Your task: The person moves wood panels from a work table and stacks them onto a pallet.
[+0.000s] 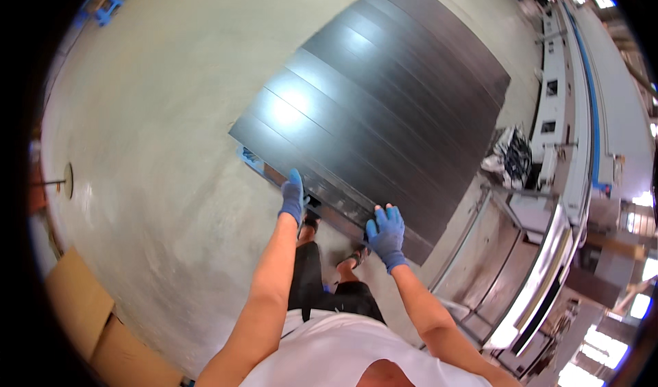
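Long dark grey panels (384,92) lie side by side in a broad, flat layer in front of me, with light glaring off their left part. My left hand (293,196), in a blue knitted glove, is closed at the near edge of the layer, one digit pointing up and the other fingers mostly hidden. Farther right along that edge, my right hand (387,236) rests on the panel surface with its gloved fingers spread; some fingertips are bare. Below the edge, a brown and blue support (251,158) shows at the left corner.
A long white machine (576,113) with a blue stripe runs along the right. Before it stand a metal frame (473,229) and a heap of crumpled black and white plastic (510,155). Brown cardboard sheets (79,301) lie at lower left. My feet (353,257) stand close to the near edge.
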`<state>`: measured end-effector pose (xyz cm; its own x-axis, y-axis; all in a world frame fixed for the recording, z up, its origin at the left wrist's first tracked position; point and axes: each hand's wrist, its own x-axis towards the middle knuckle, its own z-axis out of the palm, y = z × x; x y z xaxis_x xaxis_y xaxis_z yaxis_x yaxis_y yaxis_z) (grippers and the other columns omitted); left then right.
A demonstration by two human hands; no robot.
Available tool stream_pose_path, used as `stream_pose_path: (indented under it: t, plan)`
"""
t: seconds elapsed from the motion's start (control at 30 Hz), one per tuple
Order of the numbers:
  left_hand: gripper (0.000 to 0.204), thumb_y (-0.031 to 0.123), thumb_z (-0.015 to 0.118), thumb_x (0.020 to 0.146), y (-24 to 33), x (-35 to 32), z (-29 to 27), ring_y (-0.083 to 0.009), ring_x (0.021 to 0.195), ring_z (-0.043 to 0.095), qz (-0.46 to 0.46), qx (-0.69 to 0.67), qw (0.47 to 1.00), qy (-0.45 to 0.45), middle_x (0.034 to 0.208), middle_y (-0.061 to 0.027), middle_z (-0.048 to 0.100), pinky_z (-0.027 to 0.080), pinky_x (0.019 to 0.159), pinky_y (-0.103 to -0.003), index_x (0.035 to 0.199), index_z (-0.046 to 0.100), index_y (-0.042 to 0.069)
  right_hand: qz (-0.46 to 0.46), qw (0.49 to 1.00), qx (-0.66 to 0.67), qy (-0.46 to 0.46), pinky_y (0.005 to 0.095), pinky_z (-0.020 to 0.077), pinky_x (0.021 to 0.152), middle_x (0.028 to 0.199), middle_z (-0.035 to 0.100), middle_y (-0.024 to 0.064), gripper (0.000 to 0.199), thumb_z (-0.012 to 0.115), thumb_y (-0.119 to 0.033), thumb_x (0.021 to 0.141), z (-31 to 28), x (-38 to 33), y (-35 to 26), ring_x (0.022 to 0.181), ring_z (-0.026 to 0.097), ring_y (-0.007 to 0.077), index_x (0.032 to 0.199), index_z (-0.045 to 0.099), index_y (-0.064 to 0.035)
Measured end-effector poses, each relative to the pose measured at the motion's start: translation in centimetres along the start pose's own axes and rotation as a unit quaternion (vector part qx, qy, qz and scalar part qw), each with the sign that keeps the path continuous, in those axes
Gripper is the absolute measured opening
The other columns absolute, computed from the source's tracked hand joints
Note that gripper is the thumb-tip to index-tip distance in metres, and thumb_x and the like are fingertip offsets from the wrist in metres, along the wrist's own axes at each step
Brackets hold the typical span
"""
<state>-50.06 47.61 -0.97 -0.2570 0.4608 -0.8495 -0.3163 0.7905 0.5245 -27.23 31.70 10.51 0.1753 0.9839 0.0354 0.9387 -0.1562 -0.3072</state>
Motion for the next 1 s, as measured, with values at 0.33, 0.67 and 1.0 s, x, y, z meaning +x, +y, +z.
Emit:
stream_pose_path:
  t: [0.33,0.67,1.0]
  plan:
    - [0.066,0.059,0.054,0.09,0.1,1.3,-8.7,-0.0345,0.104,0.061,-0.023,-0.042,0.987,-0.156,0.117,-0.0157,0.06,0.051,0.086,-0.052,0.129,0.05,0.005,0.384,0.922,0.052,0.022,0.0458,0.0485,0.079,0.09,0.064,0.025,0.035,0.059,-0.025,0.081,-0.4,-23.3,6.9,0.088,0.062,0.0399,0.102,0.064,0.0026]
    - [0.047,0.034,0.054,0.089,-8.1,-0.9,-14.8,-0.0357,0.098,0.063,-0.075,0.141,0.98,-0.122,0.122,-0.0171,0.059,0.052,0.081,-0.051,0.126,0.052,0.004,0.545,0.701,0.429,-0.169,0.0288,0.0353,0.046,0.062,0.046,0.0003,0.012,0.057,-0.021,0.085,-0.1,-34.5,6.8,0.055,0.045,0.0131,0.075,0.057,-0.0141]
    - [0.028,0.016,0.045,0.089,-15.8,-13.9,-18.5,-0.0153,0.049,0.035,-0.13,0.207,0.951,-0.192,0.056,0.001,0.032,0.032,0.047,-0.034,0.062,0.037,0.018,0.425,0.782,0.454,0.042,0.0231,0.0358,0.049,0.067,0.049,-0.0037,0.016,0.055,-0.02,0.09,2.1,-40.2,11.1,0.057,0.045,0.0062,0.077,0.059,-0.0132]
